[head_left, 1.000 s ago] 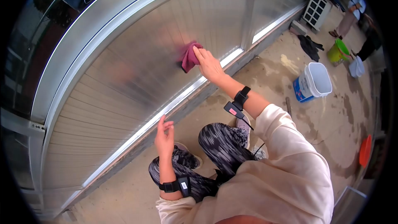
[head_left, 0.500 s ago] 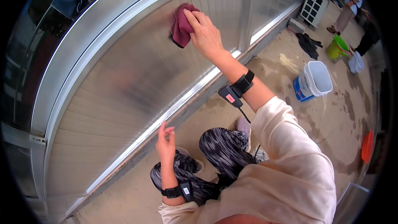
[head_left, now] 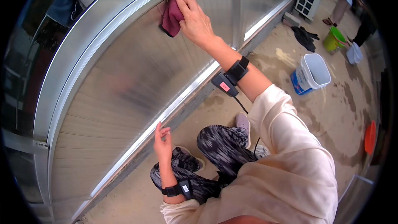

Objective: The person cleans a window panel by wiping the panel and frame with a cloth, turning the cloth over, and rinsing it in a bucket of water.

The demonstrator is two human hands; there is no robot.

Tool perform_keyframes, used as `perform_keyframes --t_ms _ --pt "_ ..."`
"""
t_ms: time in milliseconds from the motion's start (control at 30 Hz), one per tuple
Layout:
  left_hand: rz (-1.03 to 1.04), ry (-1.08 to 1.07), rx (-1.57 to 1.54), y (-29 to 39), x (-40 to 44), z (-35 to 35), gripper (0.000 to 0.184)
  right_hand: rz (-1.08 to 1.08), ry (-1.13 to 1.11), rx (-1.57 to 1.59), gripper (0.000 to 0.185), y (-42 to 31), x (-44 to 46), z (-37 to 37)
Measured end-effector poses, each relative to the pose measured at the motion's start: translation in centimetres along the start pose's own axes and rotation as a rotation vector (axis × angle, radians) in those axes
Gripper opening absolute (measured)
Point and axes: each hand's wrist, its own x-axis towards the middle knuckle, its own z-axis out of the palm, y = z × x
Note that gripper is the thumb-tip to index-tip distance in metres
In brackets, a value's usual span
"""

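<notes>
My right hand [head_left: 194, 20] presses a folded maroon cloth [head_left: 172, 16] against the upper part of a shiny metal panel [head_left: 124, 83], close under its silver frame [head_left: 89, 37]. The fingers are bent over the cloth, and part of it hangs loose to the left. My left hand [head_left: 163, 141] is near the panel's bright bottom rail [head_left: 151, 130], with the index finger stretched out and the others loosely curled. It holds nothing. Whether its fingertip touches the rail I cannot tell.
On the wet-stained floor to the right stand a white-and-blue bucket [head_left: 311, 74], a green bucket [head_left: 333, 40] and a pale small bucket [head_left: 354, 54]. Dark gloves [head_left: 304, 37] lie near a block [head_left: 292, 19]. An orange basin [head_left: 370, 137] is at far right. Another person [head_left: 343, 4] stands at the back.
My right hand has slid the cloth up and slightly left along the panel, toward the frame. My left hand stays almost where it was. The view has shifted a little.
</notes>
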Motion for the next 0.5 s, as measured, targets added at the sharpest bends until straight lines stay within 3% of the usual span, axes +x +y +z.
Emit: perform_keyframes --t_ms 100,267,333,433,500 --pt "0.045 0.005 0.006 -0.1 0.2 -0.1 0.045 -0.017 -0.019 -0.029 0.056 0.7 0.1 -0.3" --pt "0.034 -0.022 0.040 -0.4 0.1 0.0 0.045 0.076 -0.131 -0.005 0.055 3.6 -9.5 2.9" --pt "0.027 -0.028 0.050 0.3 -0.1 0.1 0.045 0.173 -0.280 -0.022 0.058 4.3 -12.1 3.4" --pt "-0.007 -0.025 0.047 0.7 -0.2 0.2 0.046 0.166 -0.363 0.000 0.065 4.7 -10.9 2.3" --pt "-0.035 -0.020 0.034 0.3 -0.3 0.2 0.046 0.071 -0.239 -0.016 0.064 4.2 -7.6 1.3"
